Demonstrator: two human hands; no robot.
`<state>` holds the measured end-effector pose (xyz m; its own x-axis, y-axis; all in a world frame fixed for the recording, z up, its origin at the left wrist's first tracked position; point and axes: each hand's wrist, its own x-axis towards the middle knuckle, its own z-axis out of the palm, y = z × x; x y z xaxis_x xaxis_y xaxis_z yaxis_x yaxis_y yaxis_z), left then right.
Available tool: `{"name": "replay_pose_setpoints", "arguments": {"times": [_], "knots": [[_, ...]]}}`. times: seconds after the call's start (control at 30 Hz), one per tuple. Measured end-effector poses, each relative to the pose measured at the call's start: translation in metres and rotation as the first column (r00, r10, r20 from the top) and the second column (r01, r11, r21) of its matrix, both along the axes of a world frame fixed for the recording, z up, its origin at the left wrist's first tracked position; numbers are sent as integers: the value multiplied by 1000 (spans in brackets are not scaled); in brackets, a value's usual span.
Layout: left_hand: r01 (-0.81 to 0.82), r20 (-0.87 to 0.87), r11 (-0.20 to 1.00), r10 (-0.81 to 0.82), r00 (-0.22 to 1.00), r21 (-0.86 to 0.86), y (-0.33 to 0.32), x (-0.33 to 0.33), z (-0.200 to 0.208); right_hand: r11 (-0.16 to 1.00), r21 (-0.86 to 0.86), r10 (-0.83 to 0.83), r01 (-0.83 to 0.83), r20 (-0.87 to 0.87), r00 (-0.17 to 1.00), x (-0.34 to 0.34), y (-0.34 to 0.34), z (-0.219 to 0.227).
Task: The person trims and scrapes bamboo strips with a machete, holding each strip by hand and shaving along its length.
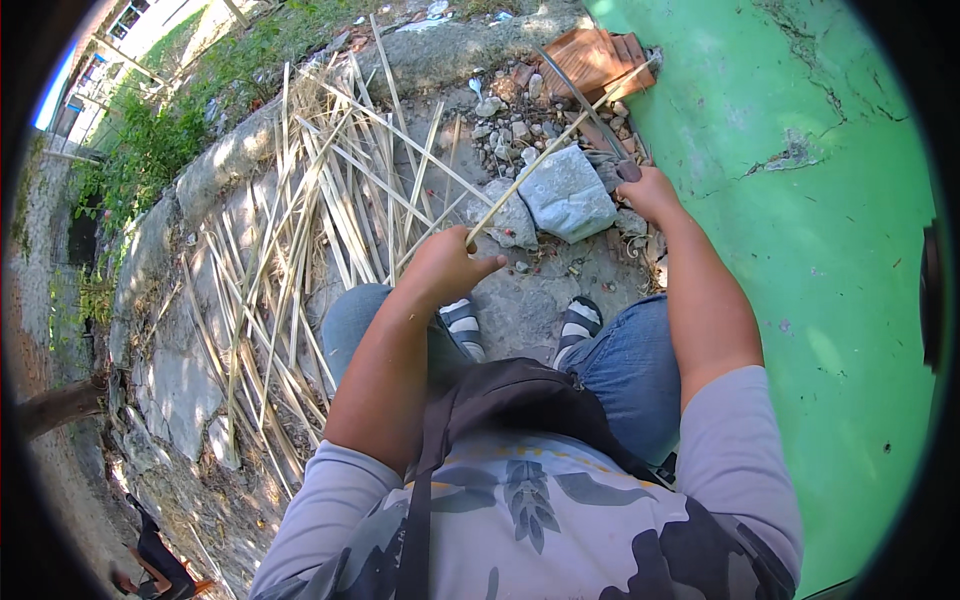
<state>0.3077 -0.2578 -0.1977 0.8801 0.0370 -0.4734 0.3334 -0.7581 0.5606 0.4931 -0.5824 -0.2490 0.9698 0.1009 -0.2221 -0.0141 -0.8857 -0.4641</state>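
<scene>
My left hand [447, 268] is closed round one end of a thin pale bamboo strip [529, 172], its thumb pointing right. The strip slants up and away to the right, over a whitish stone block [567, 195]. In my right hand [655, 196] is the dark handle of a long knife [602, 127]. Its narrow blade points away and to the left, crossing the strip's line; whether the two touch I cannot tell. A heap of loose pale bamboo strips [300, 215] lies on the ground to the left of my left hand.
Stacked orange-brown tiles [592, 65] and stone rubble [508, 125] lie beyond the block. A raised green floor [800, 290] runs along the right. My sandalled feet [578, 322] are close below my hands. A low concrete curb [225, 160] and plants [150, 150] border the left.
</scene>
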Motion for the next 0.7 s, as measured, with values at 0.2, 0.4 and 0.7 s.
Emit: {"name": "replay_pose_setpoints", "arguments": {"times": [0.2, 0.4, 0.7], "knots": [[-96, 138, 987, 78, 987, 131, -8, -16, 44, 985, 172, 6, -22, 92, 996, -17, 10, 57], [-186, 114, 968, 206, 972, -167, -6, -57, 79, 904, 383, 54, -191, 339, 939, -53, 35, 107], [-271, 16, 725, 362, 932, -633, 25, -169, 67, 877, 291, 239, -383, 428, 872, -120, 56, 181]]}}
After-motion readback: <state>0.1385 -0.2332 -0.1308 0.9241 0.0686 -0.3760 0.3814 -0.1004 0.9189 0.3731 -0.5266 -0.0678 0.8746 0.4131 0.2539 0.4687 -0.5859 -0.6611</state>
